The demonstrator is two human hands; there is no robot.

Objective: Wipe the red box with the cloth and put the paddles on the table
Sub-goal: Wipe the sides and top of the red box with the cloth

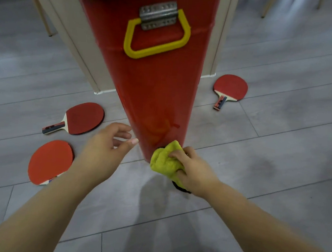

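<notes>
A tall red box (156,88) with a yellow handle (157,36) stands on the floor in front of me. My right hand (193,172) grips a bunched yellow-green cloth (165,160) pressed against the box's lower corner. Just left of that corner, my left hand (105,146) hovers with relaxed, slightly curled fingers, holding nothing. Three red paddles lie flat on the floor: one (81,118) to the left of the box, one (50,161) nearer me and partly behind my left forearm, one (229,89) to the right of the box.
Grey plank floor (277,175) all around. A beige cabinet or table base (83,48) stands behind the box. Thin wooden furniture legs (41,12) show at the far left and far right. A small dark object (179,187) peeks out under my right hand.
</notes>
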